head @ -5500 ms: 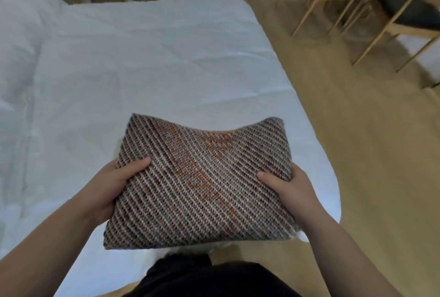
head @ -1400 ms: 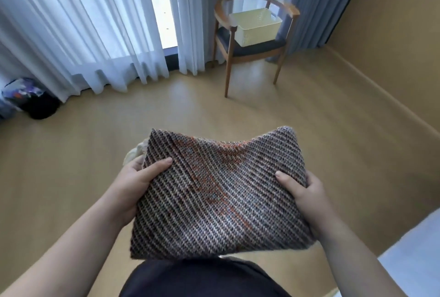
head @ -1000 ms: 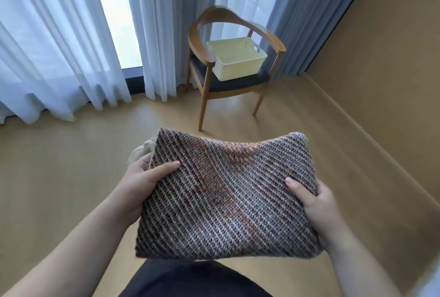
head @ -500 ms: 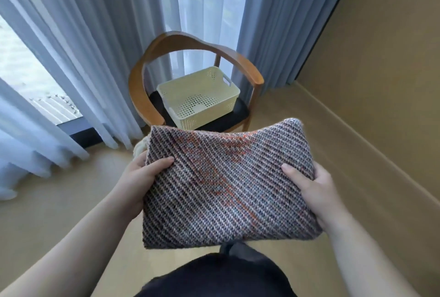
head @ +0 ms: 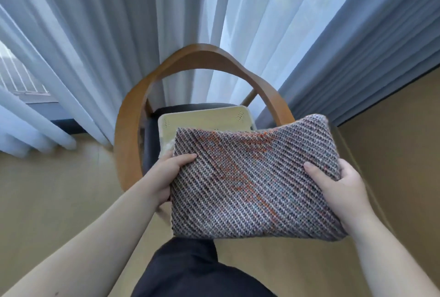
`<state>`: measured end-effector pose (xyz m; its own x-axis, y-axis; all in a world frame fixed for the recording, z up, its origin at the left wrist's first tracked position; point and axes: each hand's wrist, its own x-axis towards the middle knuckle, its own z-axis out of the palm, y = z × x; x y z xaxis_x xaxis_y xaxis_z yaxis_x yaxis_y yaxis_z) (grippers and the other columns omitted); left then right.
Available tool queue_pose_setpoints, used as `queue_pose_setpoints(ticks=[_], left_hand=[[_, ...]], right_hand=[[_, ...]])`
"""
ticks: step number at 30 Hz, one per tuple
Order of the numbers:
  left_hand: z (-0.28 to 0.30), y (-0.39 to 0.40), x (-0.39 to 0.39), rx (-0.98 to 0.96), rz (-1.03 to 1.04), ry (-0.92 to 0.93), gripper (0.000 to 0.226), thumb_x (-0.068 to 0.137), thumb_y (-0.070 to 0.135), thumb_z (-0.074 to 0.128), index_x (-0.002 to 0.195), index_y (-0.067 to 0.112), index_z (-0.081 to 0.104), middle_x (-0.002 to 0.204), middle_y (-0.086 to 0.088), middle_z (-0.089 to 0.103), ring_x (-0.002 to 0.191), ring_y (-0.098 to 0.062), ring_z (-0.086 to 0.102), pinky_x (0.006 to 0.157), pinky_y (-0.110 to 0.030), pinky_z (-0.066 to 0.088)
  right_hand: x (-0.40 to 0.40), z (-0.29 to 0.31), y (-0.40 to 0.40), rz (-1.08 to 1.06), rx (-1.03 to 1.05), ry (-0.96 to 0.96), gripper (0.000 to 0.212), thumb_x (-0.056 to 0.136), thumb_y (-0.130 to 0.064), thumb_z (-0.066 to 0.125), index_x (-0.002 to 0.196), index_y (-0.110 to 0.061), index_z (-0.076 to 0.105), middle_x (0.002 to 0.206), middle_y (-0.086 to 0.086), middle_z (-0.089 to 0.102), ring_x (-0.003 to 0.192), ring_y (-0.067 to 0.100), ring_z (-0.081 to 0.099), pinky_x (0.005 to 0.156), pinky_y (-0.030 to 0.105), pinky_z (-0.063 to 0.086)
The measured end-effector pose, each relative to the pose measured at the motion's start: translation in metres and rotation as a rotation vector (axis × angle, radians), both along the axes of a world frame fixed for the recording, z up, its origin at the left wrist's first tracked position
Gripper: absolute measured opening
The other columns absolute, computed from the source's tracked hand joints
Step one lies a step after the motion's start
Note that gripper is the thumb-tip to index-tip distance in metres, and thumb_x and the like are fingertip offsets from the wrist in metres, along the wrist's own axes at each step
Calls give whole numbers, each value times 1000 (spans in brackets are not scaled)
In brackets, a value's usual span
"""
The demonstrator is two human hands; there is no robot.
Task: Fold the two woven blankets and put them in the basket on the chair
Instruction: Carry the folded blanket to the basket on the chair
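A home room: sheer white floor-length curtains (head: 119,42) over a window, a curved wooden armchair (head: 133,116), light wood flooring (head: 47,189).

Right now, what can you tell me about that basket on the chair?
The basket is pale yellow and looks like plastic, with rounded corners and small holes near its rim. It sits on the dark seat of the wooden chair. Only its far rim and part of its inner wall show; the folded woven blanket, gripped by both hands, covers the rest. Its contents cannot be seen.
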<state>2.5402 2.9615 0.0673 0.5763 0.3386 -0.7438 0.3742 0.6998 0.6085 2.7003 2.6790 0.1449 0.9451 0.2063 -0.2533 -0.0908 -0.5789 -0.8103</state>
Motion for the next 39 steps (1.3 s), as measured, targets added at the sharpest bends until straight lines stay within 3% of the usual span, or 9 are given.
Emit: queue_pose_setpoints(ticks=[3,8,14,21,24,30,34,36,39], left_hand=[[-35,31,55,-75,25,76,37,96,12,62,132,12,54,115,-17,71,102,-33,69,75,-40,54],[-89,83,97,-78,48,256,39,92,19,65,129,6,60,114,-16,72,104,-34,69,90,-45,52],[-159,129,113,-21,188,382,78,69,35,76,141,21,50,127,-12,67,109,-34,67,100,-54,48],[-185,109,143,294,209,598,47,79,27,70,126,21,65,113,-3,71,104,-27,66,102,-50,49],[-187,102,153,346,248,695,42,86,29,65,128,24,62,115,1,69,104,-25,63,100,-43,48],[-202,98,163,346,189,696,24,97,16,53,119,26,55,104,4,61,88,-18,55,80,-25,40],[-218,110,172,356,126,895,36,93,25,48,126,14,54,124,-10,61,104,-32,57,97,-42,47],[-218,94,171,548,36,954,47,95,30,48,138,12,42,137,-14,53,117,-34,54,103,-47,45],[-198,45,167,1341,-233,725,70,94,32,56,150,5,24,156,-20,26,146,-40,25,122,-48,21]], right_hand=[[60,-25,40,45,-57,25,28,76,-39,81,97,-26,67,94,-12,75,92,14,70,88,46,56],[125,-82,105,136,-108,156,27,81,-40,78,101,-30,63,99,-13,72,93,9,68,85,39,56],[165,-175,165,238,-164,294,25,87,-39,73,105,-31,58,100,-18,65,95,2,61,76,24,48],[180,-230,188,347,-330,261,26,93,-38,64,113,-28,51,103,-13,60,98,14,60,84,32,49],[172,-243,194,395,-412,197,40,98,-28,57,134,-25,41,124,-4,58,113,20,57,93,36,48],[156,-265,192,586,-580,-10,80,95,-26,58,156,-15,8,162,10,13,146,28,23,116,45,32],[150,-284,200,835,-705,-256,87,90,-40,58,157,-14,9,164,15,-5,151,31,-7,121,43,-9],[155,-294,209,954,-744,-292,90,92,-52,51,158,-14,3,164,15,-11,150,29,-15,118,40,-17],[169,-307,222,1007,-805,-240,99,90,-70,40,157,-16,-8,163,13,-17,150,28,-19,119,40,-15]])
